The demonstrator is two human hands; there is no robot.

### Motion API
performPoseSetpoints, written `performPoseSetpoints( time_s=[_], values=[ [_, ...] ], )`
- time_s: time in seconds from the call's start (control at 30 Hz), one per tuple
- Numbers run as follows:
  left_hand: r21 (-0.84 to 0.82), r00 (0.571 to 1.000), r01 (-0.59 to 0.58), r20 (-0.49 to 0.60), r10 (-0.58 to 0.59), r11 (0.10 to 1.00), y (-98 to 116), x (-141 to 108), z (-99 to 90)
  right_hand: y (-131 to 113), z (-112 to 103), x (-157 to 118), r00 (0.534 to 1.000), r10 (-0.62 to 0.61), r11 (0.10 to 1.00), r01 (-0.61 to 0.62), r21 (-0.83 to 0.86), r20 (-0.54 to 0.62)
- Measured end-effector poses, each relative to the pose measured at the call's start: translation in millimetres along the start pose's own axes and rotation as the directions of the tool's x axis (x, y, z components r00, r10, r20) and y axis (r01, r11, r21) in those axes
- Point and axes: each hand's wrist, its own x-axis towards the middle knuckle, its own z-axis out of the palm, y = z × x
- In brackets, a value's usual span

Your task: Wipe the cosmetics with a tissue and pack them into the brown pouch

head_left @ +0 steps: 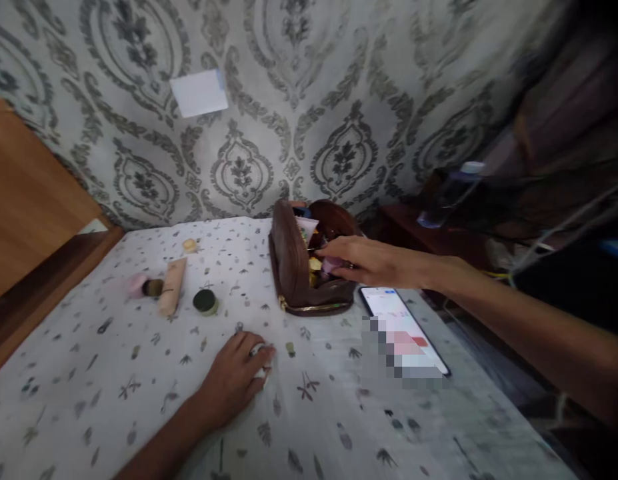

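Observation:
An open brown zippered pouch (291, 267) stands on the patterned white cloth, with small items inside. My right hand (361, 259) reaches into its opening from the right, fingers bent around a pinkish item (333, 265); whether it grips this is unclear. My left hand (241, 370) rests on the cloth in front of the pouch, its fingers curled over something small and white (261, 360) that I cannot make out. Left of the pouch lie a dark-lidded jar (205, 302), a beige tube (173, 287), a pink-handled brush (139, 285) and a small yellowish item (189, 245).
A lit phone (403, 327) lies right of the pouch. Wooden furniture (39, 220) borders the left side. A patterned wall (289, 120) rises behind, with a white card (199, 93) on it. A clear bottle (451, 193) stands on a dark surface at the right.

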Motion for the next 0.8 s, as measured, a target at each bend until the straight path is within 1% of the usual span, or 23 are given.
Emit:
performPoseSetpoints(
  time_s=[0.13,0.27,0.37,0.53,0.63,0.8],
  values=[
    [0.013,0.999,-0.021,0.03,0.021,1.0,-3,-2,-0.5,0,3,6,0.997,-0.018,1.0,0.02,-0.019,0.073],
    [0.015,0.998,-0.018,0.058,0.017,1.0,-3,-2,-4.4,1,1,9,0.998,0.005,1.0,-0.006,0.007,0.062],
    [-0.008,0.999,-0.022,0.038,0.023,1.0,-2,-3,-3.6,1,-3,9,0.993,0.004,0.999,-0.009,0.041,0.117],
    [-0.017,1.0,-0.027,0.0,0.027,1.0,-3,-4,0.7,-6,-10,10,0.979,0.078,0.994,-0.092,0.065,0.19],
    [-0.02,0.999,-0.033,0.008,0.033,0.999,-4,-4,1.7,-9,-10,11,0.978,0.094,0.991,-0.109,0.072,0.185],
    [-0.03,1.0,-0.03,-0.003,0.03,0.999,-6,-2,2.1,-5,-7,9,0.984,0.094,0.987,-0.112,0.114,0.152]
  ],
)
